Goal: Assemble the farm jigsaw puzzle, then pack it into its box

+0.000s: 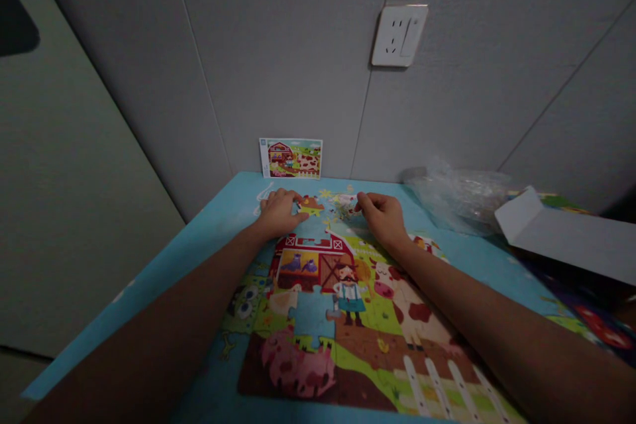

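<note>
A farm jigsaw puzzle (pixel 358 358) lies partly assembled on the table, showing a barn, a farmer, a cow and pigs. Blue tablecloth shows through a gap left of the farmer and another in the barn's upper part. Beyond the barn, my left hand (pixel 278 213) has its thumb and index finger at the edges of a brown-and-yellow puzzle piece (pixel 311 204). My right hand (pixel 383 217) is closed in a pinch at the right edge of a pale, patterned puzzle piece (pixel 345 201). Its fingertips partly cover that piece. Both forearms reach over the puzzle's sides.
A reference picture card (pixel 293 159) leans on the wall at the back. To the right lie a crumpled clear plastic bag (pixel 457 195) and an open white box (pixel 571 238). A socket (pixel 400 35) is on the wall. The blue tablecloth (pixel 189 245) has cartoon prints.
</note>
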### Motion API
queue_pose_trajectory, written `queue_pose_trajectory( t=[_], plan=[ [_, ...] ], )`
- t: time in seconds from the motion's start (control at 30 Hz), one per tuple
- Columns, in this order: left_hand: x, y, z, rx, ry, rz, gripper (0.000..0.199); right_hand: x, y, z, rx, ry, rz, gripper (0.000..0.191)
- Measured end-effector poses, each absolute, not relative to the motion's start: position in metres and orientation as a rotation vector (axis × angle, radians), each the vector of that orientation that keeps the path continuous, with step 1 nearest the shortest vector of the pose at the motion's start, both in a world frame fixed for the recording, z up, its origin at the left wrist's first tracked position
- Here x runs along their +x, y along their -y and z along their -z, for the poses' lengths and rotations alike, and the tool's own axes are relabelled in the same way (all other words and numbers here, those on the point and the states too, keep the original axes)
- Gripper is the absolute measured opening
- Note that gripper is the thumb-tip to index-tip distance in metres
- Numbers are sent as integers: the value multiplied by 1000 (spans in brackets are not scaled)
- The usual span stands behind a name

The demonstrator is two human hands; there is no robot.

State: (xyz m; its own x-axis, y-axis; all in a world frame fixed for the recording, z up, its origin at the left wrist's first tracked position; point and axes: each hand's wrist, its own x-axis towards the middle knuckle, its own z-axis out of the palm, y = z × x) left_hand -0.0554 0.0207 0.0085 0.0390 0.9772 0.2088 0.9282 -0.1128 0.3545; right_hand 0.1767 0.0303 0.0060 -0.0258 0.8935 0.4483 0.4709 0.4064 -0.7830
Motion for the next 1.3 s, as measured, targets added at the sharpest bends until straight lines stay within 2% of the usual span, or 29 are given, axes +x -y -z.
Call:
queue_pose_trajectory(
  t=[0.13, 0.2, 0.37, 0.5, 0.67, 0.83, 1.0, 1.3],
  plan=[
    [-49, -13, -18, 2041, -1654, -1005, 21, 171, -22, -7, -1108, 1879, -543, 35],
    [-46, -6, -23, 2006, -1424, -1083, 16, 169, -20, -7, -1012, 1948, -631, 38],
    [-44, 5, -27, 1950, -1144, -906, 19, 167, -13, -10, -953, 2051, -964, 35],
    [-48, 4, -23, 1796, -1043, -859, 27, 166, 2, -32, -988, 2079, -1259, 29],
    [-50, -3, -17, 1659, -948, -839, 37, 156, 34, -58, -945, 2433, -1720, 21],
    [-49, -6, -15, 1650, -998, -871, 41, 146, 44, -46, -996, 2525, -1663, 14],
    [-48, -7, -14, 1652, -992, -872, 40, 147, 39, -35, -953, 2392, -1771, 17],
    [-46, -6, -15, 1629, -1001, -868, 37, 151, 40, -46, -929, 2351, -1898, 17]
  ],
)
